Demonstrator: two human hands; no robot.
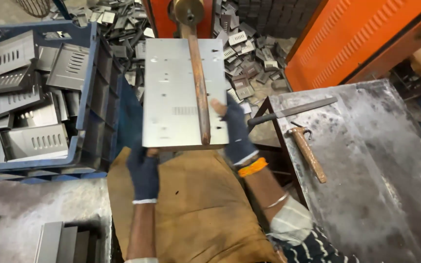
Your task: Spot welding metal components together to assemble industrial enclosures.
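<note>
A flat grey metal sheet (171, 92) with punched slots and holes lies in front of me, over a brown cloth (196, 204) on my lap. My left hand (143, 170), in a dark blue glove, grips the sheet's near left corner. My right hand (235, 129), also gloved, holds the sheet's right edge with the fingertips on top. A rusty brown lever bar (198, 83) runs from a brass-coloured knob (187, 10) on the orange machine (159, 17) down across the sheet.
A blue plastic crate (91, 97) of bent, slotted metal parts stands at the left. Scrap metal pieces (249, 58) litter the floor behind. On the grey metal table (366, 160) at the right lie a hammer (308, 152) and a flat file (293, 111). An orange panel (356, 39) rises at upper right.
</note>
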